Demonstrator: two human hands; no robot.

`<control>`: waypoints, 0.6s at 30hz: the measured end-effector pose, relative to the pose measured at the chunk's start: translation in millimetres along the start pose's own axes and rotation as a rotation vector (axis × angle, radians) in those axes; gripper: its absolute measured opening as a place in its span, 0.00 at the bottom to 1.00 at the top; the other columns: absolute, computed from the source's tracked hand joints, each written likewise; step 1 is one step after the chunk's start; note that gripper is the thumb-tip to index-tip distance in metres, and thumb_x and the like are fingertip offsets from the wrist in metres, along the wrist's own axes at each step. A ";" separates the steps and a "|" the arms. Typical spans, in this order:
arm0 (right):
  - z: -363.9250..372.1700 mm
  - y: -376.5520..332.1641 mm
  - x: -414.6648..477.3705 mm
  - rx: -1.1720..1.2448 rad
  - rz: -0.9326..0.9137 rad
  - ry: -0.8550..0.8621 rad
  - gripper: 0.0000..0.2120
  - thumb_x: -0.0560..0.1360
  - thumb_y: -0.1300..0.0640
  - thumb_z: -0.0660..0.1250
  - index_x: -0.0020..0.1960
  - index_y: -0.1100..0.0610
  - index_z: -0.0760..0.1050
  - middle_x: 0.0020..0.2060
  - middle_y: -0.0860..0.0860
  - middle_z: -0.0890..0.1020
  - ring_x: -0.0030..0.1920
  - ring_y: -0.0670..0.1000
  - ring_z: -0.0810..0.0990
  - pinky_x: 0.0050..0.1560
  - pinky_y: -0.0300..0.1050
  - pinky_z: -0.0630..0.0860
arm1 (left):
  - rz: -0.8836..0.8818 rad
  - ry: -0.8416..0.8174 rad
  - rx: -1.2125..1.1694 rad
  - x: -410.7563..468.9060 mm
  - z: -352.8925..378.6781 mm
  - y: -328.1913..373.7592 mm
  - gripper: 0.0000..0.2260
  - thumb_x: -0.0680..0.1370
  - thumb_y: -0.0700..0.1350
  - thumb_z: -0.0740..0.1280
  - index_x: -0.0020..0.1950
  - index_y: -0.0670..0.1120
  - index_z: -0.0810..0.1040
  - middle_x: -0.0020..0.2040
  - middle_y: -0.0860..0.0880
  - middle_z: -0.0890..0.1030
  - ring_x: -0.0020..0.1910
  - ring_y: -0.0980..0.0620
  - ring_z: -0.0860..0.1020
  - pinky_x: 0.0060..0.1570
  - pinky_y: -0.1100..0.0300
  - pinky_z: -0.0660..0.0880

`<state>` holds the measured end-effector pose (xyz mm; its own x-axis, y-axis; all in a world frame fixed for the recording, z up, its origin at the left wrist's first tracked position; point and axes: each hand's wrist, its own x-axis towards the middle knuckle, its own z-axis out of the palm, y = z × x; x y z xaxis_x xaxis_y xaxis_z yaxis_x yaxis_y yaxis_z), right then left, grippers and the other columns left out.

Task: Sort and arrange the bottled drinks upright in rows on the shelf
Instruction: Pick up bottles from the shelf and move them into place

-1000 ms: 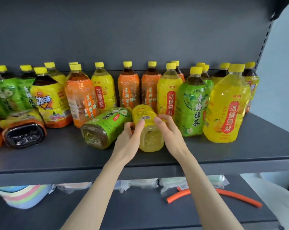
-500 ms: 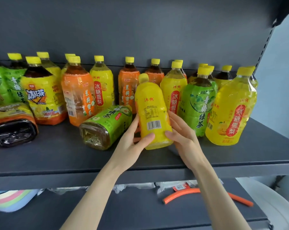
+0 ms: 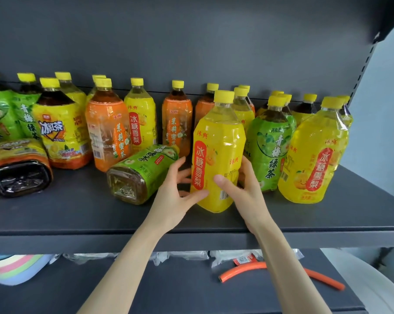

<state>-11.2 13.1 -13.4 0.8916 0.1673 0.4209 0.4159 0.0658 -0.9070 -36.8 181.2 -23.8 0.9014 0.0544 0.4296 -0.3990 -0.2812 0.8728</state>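
A yellow pear-drink bottle [image 3: 217,152] with a red label stands upright near the front of the dark shelf [image 3: 78,214]. My left hand [image 3: 176,193] holds its lower left side, thumb on the front. My right hand [image 3: 243,189] grips its lower right side, thumb across the front. A green-tea bottle [image 3: 141,175] lies on its side just left of my left hand, base toward me. Further left a yellow-and-orange bottle [image 3: 19,171] also lies flat. Several upright bottles, orange, yellow and green, stand behind.
An upright green bottle [image 3: 269,150] and a big yellow bottle [image 3: 313,155] stand close on the right. The shelf's back wall is right behind the rows. On the lower shelf lie an orange hose [image 3: 259,268], plastic bags and pastel-coloured foam [image 3: 12,268].
The yellow bottle, lying with its base toward me a second ago, was tipped up and now stands upright, turned so its red label faces me. Both hands stayed on it.
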 end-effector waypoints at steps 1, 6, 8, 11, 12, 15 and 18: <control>0.1 -0.5 -0.3 -0.044 -0.009 0.046 0.36 0.64 0.45 0.75 0.68 0.44 0.65 0.63 0.49 0.72 0.61 0.44 0.75 0.52 0.35 0.78 | -0.009 -0.023 0.034 0.7 0.5 0.1 0.30 0.71 0.47 0.74 0.68 0.57 0.64 0.58 0.61 0.75 0.51 0.65 0.75 0.47 0.70 0.74; -4.2 3.8 1.9 -0.007 -0.040 0.091 0.31 0.69 0.48 0.69 0.69 0.46 0.62 0.60 0.45 0.76 0.58 0.42 0.79 0.52 0.40 0.79 | 0.041 0.030 0.172 2.6 5.9 2.6 0.20 0.72 0.47 0.74 0.59 0.57 0.70 0.53 0.63 0.76 0.41 0.63 0.76 0.40 0.71 0.73; -2.7 5.3 3.8 0.001 -0.046 0.075 0.26 0.73 0.51 0.65 0.69 0.50 0.62 0.61 0.46 0.76 0.59 0.41 0.78 0.52 0.39 0.79 | 0.036 0.051 0.241 4.3 8.1 4.1 0.19 0.72 0.48 0.73 0.59 0.53 0.71 0.52 0.61 0.76 0.39 0.59 0.77 0.40 0.68 0.74; -0.2 7.4 5.6 -0.149 -0.040 0.100 0.25 0.79 0.52 0.61 0.74 0.54 0.60 0.66 0.51 0.74 0.63 0.47 0.77 0.57 0.47 0.79 | 0.016 0.057 0.326 5.2 10.3 5.8 0.18 0.72 0.50 0.73 0.57 0.49 0.71 0.51 0.57 0.76 0.36 0.56 0.77 0.41 0.61 0.75; -0.1 7.6 5.8 -0.199 -0.025 0.116 0.26 0.79 0.50 0.60 0.75 0.54 0.60 0.67 0.53 0.73 0.64 0.49 0.76 0.59 0.52 0.78 | 0.014 0.057 0.343 4.8 10.6 6.3 0.18 0.72 0.50 0.72 0.57 0.49 0.71 0.50 0.56 0.76 0.36 0.57 0.77 0.41 0.61 0.75; 1.8 3.3 3.5 -0.286 -0.020 0.152 0.30 0.76 0.46 0.59 0.76 0.54 0.60 0.67 0.53 0.73 0.65 0.52 0.75 0.60 0.57 0.77 | 0.015 0.068 0.370 4.0 9.8 8.2 0.17 0.73 0.50 0.72 0.57 0.49 0.71 0.47 0.57 0.76 0.35 0.58 0.76 0.39 0.63 0.74; 2.9 -2.5 -1.9 -0.407 -0.074 0.212 0.27 0.77 0.47 0.61 0.74 0.56 0.65 0.63 0.52 0.78 0.60 0.50 0.78 0.56 0.54 0.80 | 0.004 0.081 0.323 1.7 7.6 11.0 0.12 0.75 0.49 0.70 0.57 0.50 0.74 0.46 0.59 0.78 0.34 0.60 0.77 0.36 0.70 0.73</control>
<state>-14.4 15.4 -11.9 0.8564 -0.0306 0.5155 0.4785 -0.3281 -0.8145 -38.3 170.9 -15.2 0.8785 0.1247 0.4612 -0.3168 -0.5704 0.7578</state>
